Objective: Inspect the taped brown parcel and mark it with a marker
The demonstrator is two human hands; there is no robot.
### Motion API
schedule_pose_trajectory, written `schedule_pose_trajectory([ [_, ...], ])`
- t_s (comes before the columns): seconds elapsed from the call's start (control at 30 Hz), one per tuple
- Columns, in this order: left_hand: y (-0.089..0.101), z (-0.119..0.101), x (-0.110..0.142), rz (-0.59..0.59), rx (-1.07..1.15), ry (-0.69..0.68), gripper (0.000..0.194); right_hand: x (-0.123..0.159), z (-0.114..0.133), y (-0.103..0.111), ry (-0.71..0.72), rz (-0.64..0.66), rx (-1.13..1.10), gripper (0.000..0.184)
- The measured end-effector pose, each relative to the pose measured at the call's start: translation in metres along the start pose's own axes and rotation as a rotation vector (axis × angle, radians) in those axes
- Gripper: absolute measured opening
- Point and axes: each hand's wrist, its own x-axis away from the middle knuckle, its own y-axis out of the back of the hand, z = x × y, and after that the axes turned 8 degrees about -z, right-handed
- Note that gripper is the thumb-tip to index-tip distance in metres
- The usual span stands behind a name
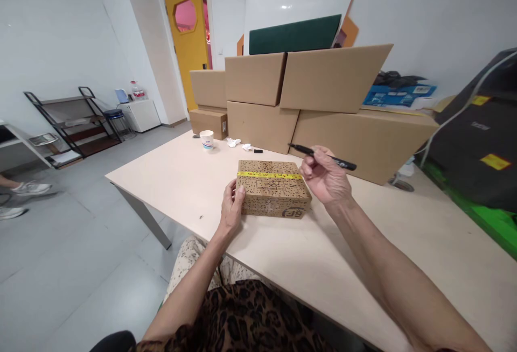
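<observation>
A small cardboard box [274,201] sits on the table in front of me, its top and front covered in many black marks. Yellow tape with red lettering runs across its top. My left hand [232,205] grips the box's left side, thumb at the near corner and fingers along the edge. Above and to the right of the box, my right hand [328,177] pinches a black marker [342,163]. The marker is uncapped, its tip pointing left and clear of the box. A black cap [258,151] lies on the table beyond the box.
Stacked large cardboard boxes [262,126] line the table's [173,171] far side. A paper cup [207,139] and crumpled tissues [233,142] are near them. At the right stands a big black case [472,142]. Another person's shoes [32,188] show at the far left.
</observation>
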Motion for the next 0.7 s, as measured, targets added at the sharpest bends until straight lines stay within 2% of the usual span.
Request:
schedule_pose_trajectory([
  [0.13, -0.001, -0.002, 0.002, -0.019, 0.003, 0.011, 0.067, 0.006, -0.009, -0.010, -0.048, -0.034, -0.009, 0.043],
  [0.2, -0.002, -0.002, 0.002, -0.018, 0.015, 0.025, 0.067, 0.008, -0.012, -0.012, -0.053, 0.006, 0.040, 0.038],
  [0.3, 0.000, -0.001, 0.002, 0.020, 0.033, 0.036, 0.065, 0.008, -0.017, -0.012, -0.077, 0.068, 0.129, 0.042],
  [0.43, 0.008, -0.001, -0.003, 0.079, 0.015, 0.044, 0.061, 0.007, -0.025, -0.012, -0.082, 0.042, 0.207, 0.046],
  [0.57, 0.012, -0.004, -0.007, 0.068, -0.076, 0.018, 0.066, 0.007, -0.034, -0.014, -0.051, 0.021, 0.339, 0.046],
  [0.63, 0.011, -0.006, -0.007, 0.096, -0.063, -0.006, 0.071, 0.006, -0.036, -0.016, 0.003, 0.042, 0.445, 0.045],
  [0.7, 0.008, -0.009, -0.004, 0.131, -0.027, -0.033, 0.068, 0.004, -0.036, -0.017, 0.067, 0.067, 0.544, 0.042],
])
